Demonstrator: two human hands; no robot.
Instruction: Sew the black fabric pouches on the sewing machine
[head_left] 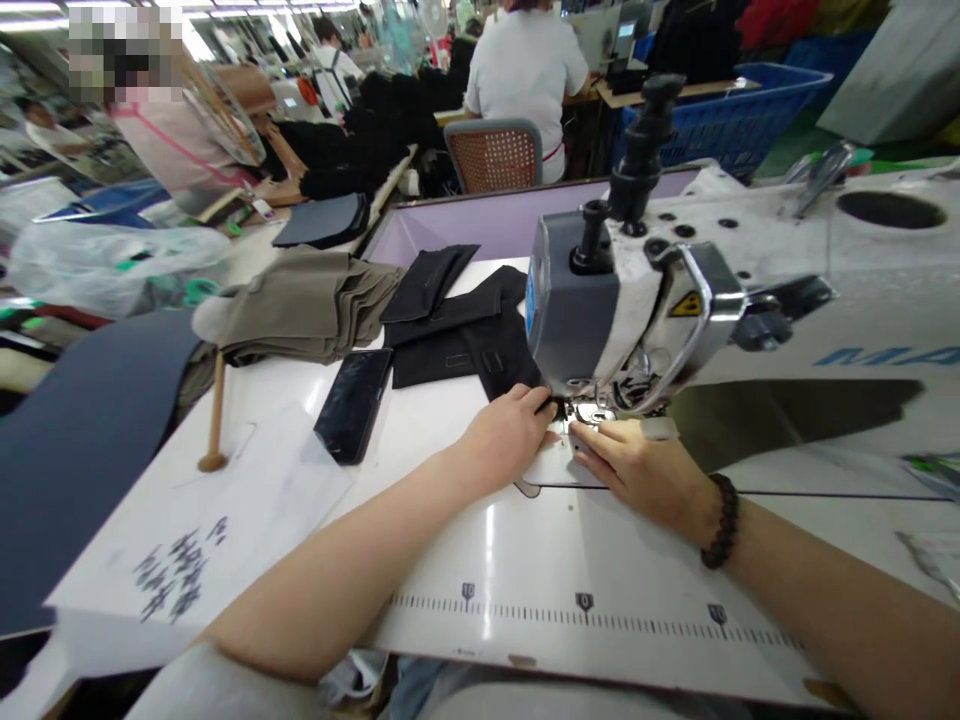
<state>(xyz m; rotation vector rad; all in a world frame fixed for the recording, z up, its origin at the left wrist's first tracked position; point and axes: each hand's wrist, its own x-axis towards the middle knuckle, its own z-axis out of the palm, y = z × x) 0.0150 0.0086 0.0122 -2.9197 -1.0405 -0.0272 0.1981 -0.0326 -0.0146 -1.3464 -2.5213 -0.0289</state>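
A sewing machine (585,300) stands before me, its presser foot (589,410) low over the plate. Left of the foot, my left hand (510,440) has its fingers bent together at a small dark piece of fabric (553,408), which is mostly hidden. My right hand (645,470) lies to the right with fingers stretched out, tips on the plate just in front of the foot. A pale band wraps one of its fingers. Black fabric pieces (442,355), some with stitched buttonhole-like outlines, lie behind my left hand.
A stack of olive-brown fabric pieces (300,305), a black phone (355,405) and a wooden stick (217,415) lie on the left. Handwriting marks a white sheet (247,540). A ruler scale (525,610) runs along the front edge. A co-worker (525,80) sits ahead near a blue basket (720,120).
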